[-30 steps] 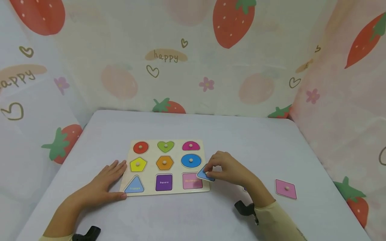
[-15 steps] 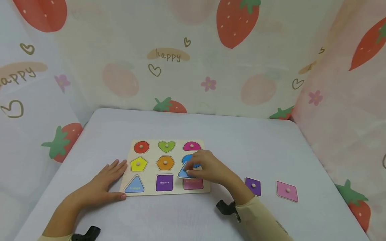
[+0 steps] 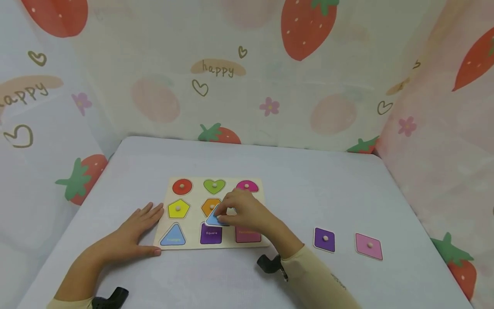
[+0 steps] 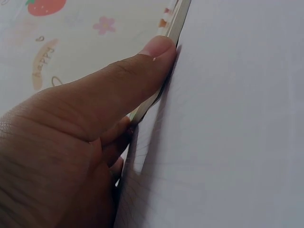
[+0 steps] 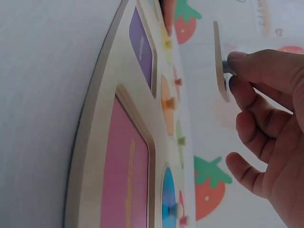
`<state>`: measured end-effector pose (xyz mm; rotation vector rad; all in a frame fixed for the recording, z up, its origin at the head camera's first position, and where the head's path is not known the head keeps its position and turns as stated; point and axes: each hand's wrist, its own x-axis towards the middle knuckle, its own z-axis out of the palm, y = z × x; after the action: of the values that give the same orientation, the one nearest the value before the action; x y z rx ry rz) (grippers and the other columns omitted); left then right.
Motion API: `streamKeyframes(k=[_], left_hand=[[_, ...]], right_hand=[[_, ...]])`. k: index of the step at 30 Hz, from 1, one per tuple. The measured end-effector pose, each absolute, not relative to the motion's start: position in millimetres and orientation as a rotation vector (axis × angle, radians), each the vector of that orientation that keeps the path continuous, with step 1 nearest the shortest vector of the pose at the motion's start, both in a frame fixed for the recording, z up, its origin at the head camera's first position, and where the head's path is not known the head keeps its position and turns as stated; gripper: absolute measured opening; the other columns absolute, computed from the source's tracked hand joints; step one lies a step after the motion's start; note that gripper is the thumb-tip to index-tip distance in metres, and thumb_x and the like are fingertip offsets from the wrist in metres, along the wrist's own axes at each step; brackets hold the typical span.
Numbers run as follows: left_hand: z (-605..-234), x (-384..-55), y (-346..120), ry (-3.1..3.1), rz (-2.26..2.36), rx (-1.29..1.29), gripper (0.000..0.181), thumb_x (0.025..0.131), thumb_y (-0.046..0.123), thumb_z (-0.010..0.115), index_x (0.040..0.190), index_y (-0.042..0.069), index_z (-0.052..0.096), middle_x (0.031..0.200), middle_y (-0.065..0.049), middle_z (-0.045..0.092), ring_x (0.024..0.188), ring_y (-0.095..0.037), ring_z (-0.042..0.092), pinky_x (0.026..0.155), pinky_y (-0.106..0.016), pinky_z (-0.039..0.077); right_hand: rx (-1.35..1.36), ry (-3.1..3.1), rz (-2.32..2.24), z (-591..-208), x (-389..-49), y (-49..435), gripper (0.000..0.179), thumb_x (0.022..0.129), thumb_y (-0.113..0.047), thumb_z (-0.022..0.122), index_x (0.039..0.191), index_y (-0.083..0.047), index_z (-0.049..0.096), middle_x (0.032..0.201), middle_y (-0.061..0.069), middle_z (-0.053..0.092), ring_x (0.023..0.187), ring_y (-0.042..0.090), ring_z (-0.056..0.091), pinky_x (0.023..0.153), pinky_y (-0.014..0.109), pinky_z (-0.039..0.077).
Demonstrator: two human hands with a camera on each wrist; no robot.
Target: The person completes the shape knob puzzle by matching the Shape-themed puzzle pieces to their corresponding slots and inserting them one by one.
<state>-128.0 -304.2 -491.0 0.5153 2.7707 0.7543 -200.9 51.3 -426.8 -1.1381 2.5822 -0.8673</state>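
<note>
A pale wooden shape-puzzle board (image 3: 192, 231) lies on the white table. My right hand (image 3: 247, 210) pinches the knob of a blue triangle puzzle piece (image 3: 213, 219) above the board; in the right wrist view the piece (image 5: 218, 61) shows edge-on, clear of the board. My left hand (image 3: 135, 236) rests flat at the board's left edge, its thumb on the near corner. Three recesses in the near row show bare: the blue triangle recess (image 3: 173, 236), the purple square recess (image 3: 211, 234) and the pink rectangle recess (image 3: 248, 235). Knobbed pieces fill the other places, with the blue oval mostly behind my hand.
To the right of the board lie a purple square piece (image 3: 324, 240) and a pink piece (image 3: 369, 246), both with knobs. A strawberry-print cloth (image 3: 231, 103) hangs behind the table (image 3: 308, 171) and along its sides.
My right hand has carried the blue triangle leftward from the board's right edge to above its middle. The purple square on the table has come into view from behind the arm. My left hand stays put.
</note>
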Motion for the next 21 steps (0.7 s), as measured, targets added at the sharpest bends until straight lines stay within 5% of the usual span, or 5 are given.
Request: streamKeyframes(k=[8,21], left_hand=[[-489.6,-129.0,-300.6,2.769,0.761,0.516,0.118,0.073,0.069,0.078,0.164,0.014,0.026,0.171,-0.008,0.021,0.159,-0.037,0.004,0.129,-0.037,-0.009],[-485.3,-128.2,-301.6,2.745,0.784,0.517,0.117,0.073,0.065,0.081,0.163,0.014,0.027,0.171,-0.009,0.02,0.159,-0.039,0.003,0.129,-0.054,-0.002]], right_hand=[[-1.153,2.64,-0.76,-431.2,-198.8,22.7,0.016,0.091,-0.031,0.079,0.107,-0.027,0.082,0.093,-0.021,0.069,0.1,0.005,0.055,0.086,0.024,0.046],[-1.241,2.618,-0.711,-433.1,-194.9,-14.0,0.017,0.094,-0.032,0.076,0.11,-0.029,0.081,0.087,-0.025,0.067,0.094,0.005,0.057,0.081,0.019,0.043]])
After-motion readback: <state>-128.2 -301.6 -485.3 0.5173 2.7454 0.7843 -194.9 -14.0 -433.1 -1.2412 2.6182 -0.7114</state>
